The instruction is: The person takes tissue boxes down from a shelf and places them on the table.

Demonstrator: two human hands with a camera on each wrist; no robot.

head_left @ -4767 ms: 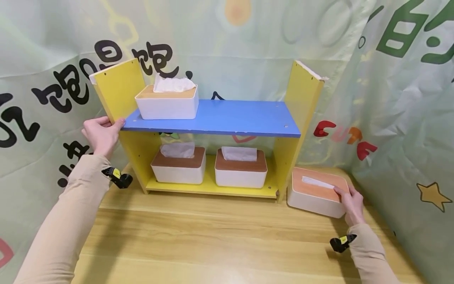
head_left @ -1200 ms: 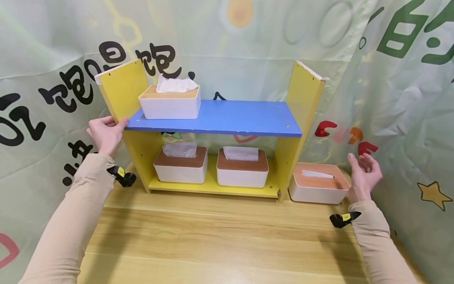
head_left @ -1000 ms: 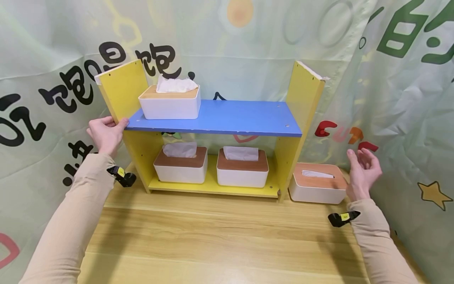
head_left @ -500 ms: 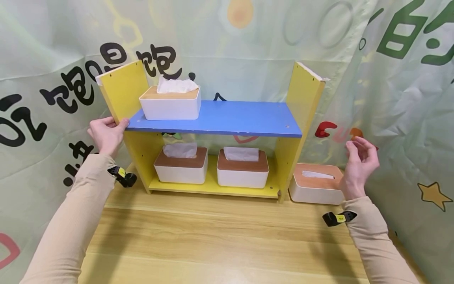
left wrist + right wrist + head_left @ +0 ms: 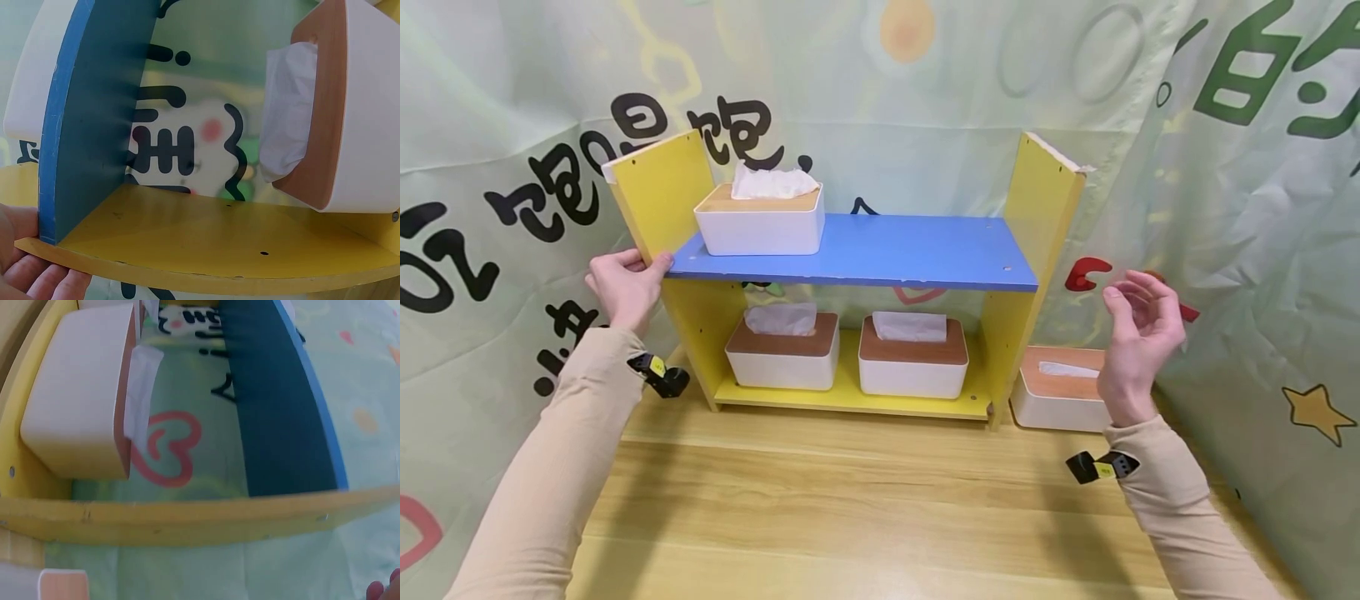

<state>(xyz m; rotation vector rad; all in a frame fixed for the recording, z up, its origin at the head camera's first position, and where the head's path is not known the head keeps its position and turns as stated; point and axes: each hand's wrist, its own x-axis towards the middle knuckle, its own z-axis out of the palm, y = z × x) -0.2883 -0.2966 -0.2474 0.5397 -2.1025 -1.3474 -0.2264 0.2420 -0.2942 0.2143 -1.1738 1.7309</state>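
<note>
My left hand [image 5: 628, 287] grips the left side panel of a yellow and blue shelf [image 5: 880, 250], thumb at the end of the blue board and fingers curled round the panel's outer face. In the air right of the shelf, my right hand [image 5: 1138, 346] holds nothing, its fingers loosely bent. Behind it on the table is a white tissue box [image 5: 1056, 412] with a pinkish wooden lid, its right end hidden by that hand. Another tissue box [image 5: 760, 232] sits at the left of the blue board. Below stand two brown-lidded tissue boxes [image 5: 782, 367], the right one [image 5: 81, 394] close in the right wrist view.
The wooden table [image 5: 850, 500] stretches in front of the shelf. Printed fabric [image 5: 925, 100] hangs behind and along both sides, close to the table's right edge. The yellow right side panel [image 5: 1045, 200] rises between the shelf boards and my right hand.
My right hand has let go of the right-hand tissue box, which now lies farther back and squarer to the shelf. Since then that hand has risen and moved left. My left hand keeps its grip.
</note>
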